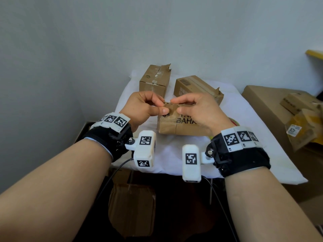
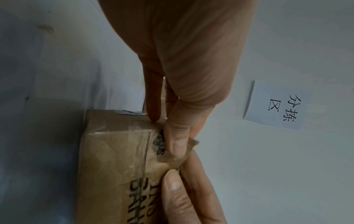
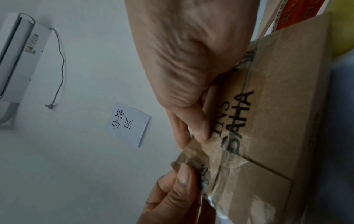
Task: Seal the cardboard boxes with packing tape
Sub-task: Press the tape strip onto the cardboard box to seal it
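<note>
Two hands, left hand (image 1: 146, 107) and right hand (image 1: 197, 109), are pinching crinkled brown tape (image 2: 188, 153) on the near cardboard box (image 1: 176, 125); two more boxes (image 1: 154, 81) are sitting far on the white-covered desk (image 1: 174, 154).

Three cardboard boxes sit on the counter (image 1: 174, 154): the printed box (image 1: 180, 126) nearest, a torn box (image 1: 154, 81) and a barcoded box (image 1: 195, 88) behind. Two hands, left (image 1: 145, 107) and right (image 1: 201, 109). One paper sign (image 3: 128, 123) on the wall.
</note>
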{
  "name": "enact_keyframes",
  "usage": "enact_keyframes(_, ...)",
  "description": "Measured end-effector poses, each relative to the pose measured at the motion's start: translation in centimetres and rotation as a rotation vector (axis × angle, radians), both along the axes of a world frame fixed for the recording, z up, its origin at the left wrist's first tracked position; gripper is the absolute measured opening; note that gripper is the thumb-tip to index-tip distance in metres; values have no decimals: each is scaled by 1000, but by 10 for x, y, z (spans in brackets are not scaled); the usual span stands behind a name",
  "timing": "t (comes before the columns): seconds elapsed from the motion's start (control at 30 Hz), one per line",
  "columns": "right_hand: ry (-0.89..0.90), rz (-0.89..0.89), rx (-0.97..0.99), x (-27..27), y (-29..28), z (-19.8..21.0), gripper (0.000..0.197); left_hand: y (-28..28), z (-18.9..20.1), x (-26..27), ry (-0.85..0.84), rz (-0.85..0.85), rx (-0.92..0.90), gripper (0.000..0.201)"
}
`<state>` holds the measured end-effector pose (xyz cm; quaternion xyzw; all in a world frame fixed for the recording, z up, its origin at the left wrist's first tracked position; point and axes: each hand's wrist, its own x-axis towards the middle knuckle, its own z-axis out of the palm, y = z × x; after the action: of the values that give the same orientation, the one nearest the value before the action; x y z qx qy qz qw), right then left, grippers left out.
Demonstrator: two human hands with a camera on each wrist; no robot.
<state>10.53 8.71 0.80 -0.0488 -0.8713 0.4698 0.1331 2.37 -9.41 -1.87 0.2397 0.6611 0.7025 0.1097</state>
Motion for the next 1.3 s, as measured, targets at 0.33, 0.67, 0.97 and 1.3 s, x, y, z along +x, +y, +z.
enact_keyframes(0.33,0,-17,-39,1,-2,1,26,2,1,2,-62,15,21,25)
enact_keyframes(0.67,-5,-47,-25,2,-6,4,12,5,3,4,-127,37,22,25)
enact_keyframes(0.97,-10,-62,-40,1,-7,4,12,4,4,5,-92,38,-9,24)
enact_keyframes(1.3,-18,-66,-56,1,-7,4,12,5,5,5,-122,42,7,20)
